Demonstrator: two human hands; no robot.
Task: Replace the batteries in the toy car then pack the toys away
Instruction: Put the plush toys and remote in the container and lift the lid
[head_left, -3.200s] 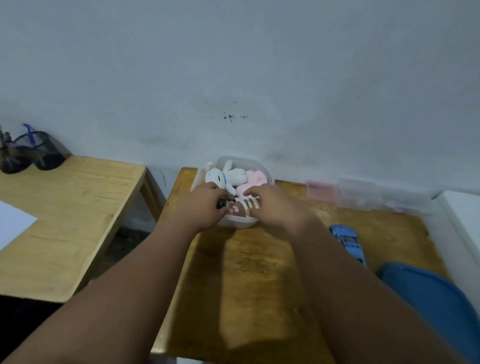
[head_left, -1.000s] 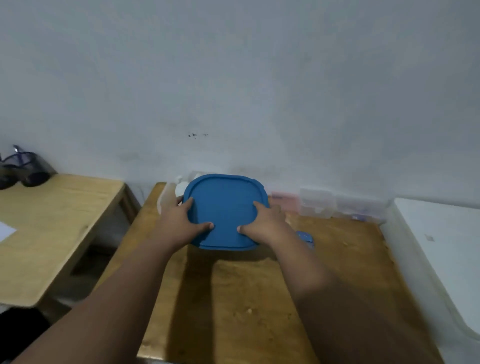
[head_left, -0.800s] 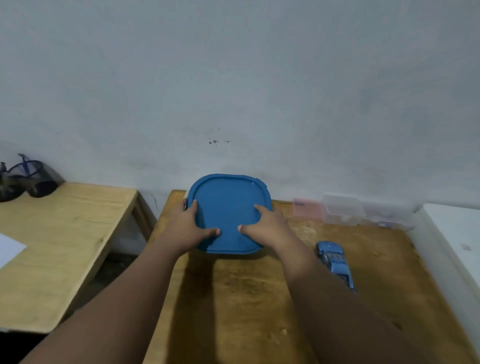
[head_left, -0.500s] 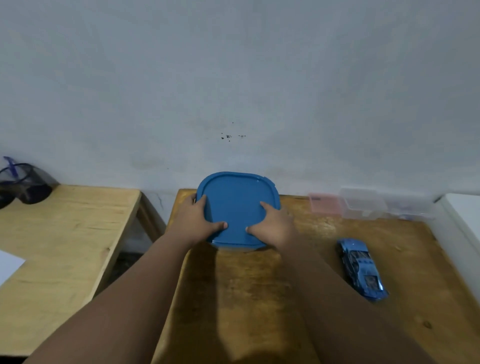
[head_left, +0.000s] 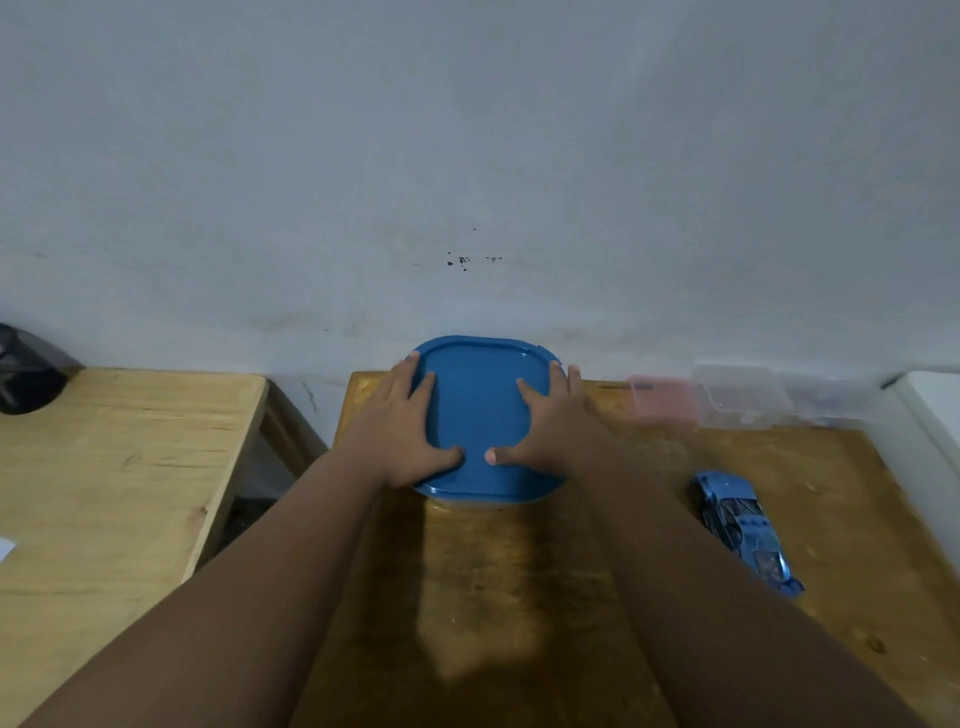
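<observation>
A blue square lid (head_left: 480, 410) with rounded corners sits flat on the toy container at the back of the dark wooden table (head_left: 519, 597), against the wall. The container and the toys under the lid are hidden. My left hand (head_left: 408, 431) lies flat on the lid's left side, fingers spread and straight. My right hand (head_left: 553, 423) presses flat on the lid's right side, thumb pointing inward. A blue toy car (head_left: 745, 530) lies on the table to the right, apart from both hands.
Small clear and pink plastic boxes (head_left: 727, 397) line the wall at the back right. A lighter wooden table (head_left: 104, 467) stands to the left across a gap, with a dark object (head_left: 26, 374) at its far corner. A white surface (head_left: 935, 410) borders the right edge.
The lid was brought over the open container of toys and laid on it. Both hands slid from gripping its near edge to lying flat on top.
</observation>
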